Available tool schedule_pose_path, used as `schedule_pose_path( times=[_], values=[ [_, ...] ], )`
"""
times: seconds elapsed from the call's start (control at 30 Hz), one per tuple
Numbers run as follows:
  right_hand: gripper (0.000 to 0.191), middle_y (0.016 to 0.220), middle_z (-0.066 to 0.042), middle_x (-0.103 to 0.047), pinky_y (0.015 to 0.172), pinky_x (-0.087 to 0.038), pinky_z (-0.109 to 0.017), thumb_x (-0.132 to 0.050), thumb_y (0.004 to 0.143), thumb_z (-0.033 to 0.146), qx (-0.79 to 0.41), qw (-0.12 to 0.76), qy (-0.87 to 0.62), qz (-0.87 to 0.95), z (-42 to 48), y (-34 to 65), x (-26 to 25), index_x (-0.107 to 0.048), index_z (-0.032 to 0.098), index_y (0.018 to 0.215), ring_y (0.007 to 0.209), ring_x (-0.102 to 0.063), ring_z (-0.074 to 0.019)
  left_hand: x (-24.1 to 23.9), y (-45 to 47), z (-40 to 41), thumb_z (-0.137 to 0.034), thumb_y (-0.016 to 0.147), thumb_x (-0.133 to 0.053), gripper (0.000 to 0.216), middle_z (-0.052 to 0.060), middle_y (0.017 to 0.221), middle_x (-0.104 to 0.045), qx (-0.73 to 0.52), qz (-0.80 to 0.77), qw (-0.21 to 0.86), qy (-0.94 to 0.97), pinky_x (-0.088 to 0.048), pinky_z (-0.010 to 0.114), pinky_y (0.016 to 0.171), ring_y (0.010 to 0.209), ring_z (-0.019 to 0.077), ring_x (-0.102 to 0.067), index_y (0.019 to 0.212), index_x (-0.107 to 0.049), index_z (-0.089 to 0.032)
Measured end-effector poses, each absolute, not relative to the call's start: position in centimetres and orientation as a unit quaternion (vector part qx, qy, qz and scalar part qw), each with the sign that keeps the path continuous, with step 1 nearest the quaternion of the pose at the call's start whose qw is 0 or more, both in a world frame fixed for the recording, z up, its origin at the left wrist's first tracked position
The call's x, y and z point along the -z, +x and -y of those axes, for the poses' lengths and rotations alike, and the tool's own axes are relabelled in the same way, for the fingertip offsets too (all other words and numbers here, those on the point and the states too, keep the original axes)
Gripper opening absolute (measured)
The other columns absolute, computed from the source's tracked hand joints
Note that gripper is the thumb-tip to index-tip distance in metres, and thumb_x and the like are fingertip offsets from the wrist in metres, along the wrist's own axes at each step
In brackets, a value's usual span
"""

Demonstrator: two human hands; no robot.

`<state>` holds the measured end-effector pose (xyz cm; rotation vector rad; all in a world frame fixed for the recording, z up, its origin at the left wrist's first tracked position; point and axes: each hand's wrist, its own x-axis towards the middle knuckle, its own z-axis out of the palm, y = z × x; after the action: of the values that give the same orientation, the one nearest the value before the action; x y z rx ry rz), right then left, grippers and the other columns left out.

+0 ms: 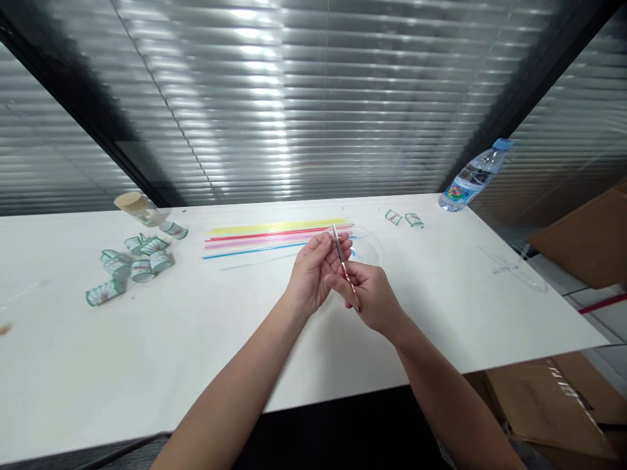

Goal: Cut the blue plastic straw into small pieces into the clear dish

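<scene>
My right hand [365,290] grips small scissors [344,264] with copper-coloured handles and silver blades pointing away from me. The blades lie across the fingers of my left hand [316,267], which are curled with the thumb pressed in. A thin clear plastic tube [381,251] bends in a loop beside both hands and seems to run into my left fingers; its held part is mostly hidden. Just beyond the hands lie long thin sticks or straws in rows: yellow [264,228], red [259,235], pink [245,244] and blue [249,252].
Several small green-and-white labelled pieces [143,269] lie at the left near a jar with a wooden lid [140,207]. Two similar pieces [414,220] are at the back right. A water bottle [473,176] stands by the right corner. Cardboard boxes [553,411] sit beyond the table edge.
</scene>
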<state>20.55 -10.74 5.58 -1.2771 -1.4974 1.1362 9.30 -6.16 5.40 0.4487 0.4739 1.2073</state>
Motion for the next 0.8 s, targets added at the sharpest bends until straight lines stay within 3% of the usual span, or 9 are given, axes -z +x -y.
schedule_pose_path(
  times=[0.8],
  values=[
    [0.044,0.045,0.007,-0.044,0.047,-0.030,-0.023,-0.071,0.075,0.045,-0.459,0.417,-0.515,0.592,10.41,20.39,-5.14,-0.041,0.019,0.055,0.045,-0.037,-0.0063,-4.83,9.81,6.23,-0.023,0.069,-0.081,0.022,0.001,0.084,-0.069,-0.610,-0.262,0.712,0.230,-0.053,0.017,0.078,0.079,0.0071,-0.067,0.079,-0.064,-0.013]
  ],
)
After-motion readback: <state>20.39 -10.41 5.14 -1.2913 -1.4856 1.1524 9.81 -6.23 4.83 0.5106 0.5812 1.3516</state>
